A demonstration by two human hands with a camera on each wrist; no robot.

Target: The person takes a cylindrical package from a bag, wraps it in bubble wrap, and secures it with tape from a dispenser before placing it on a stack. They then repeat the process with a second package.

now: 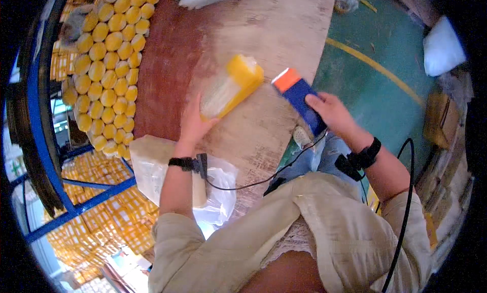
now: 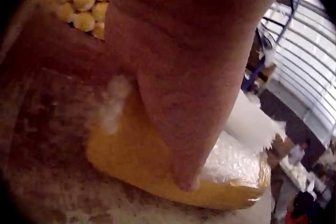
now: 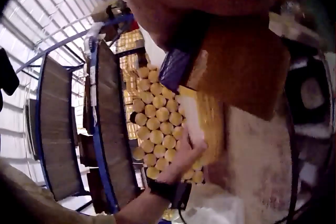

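My left hand [image 1: 195, 121] grips the near end of a bundle [image 1: 236, 85] wrapped in clear film, with yellow tape over its far end and side. In the left wrist view the thumb presses along the taped side of the bundle [image 2: 147, 166], and the other fingers are hidden. Off to the right, my right hand [image 1: 336, 114] holds a flat blue block [image 1: 304, 102] with an orange end; I cannot tell its kind. From the right wrist, a broad brown-orange face [image 3: 241, 66] shows beside the blue part [image 3: 178, 66]. Block and bundle are apart in the head view.
Stacked rolls with yellow ends [image 1: 109, 75] stand along the table's left side. A clear plastic bag [image 1: 220, 186] lies by my left forearm on the wooden tabletop [image 1: 264, 156]. Blue shelving [image 1: 76, 209] is at the left. A cable [image 1: 264, 180] runs between my wrists.
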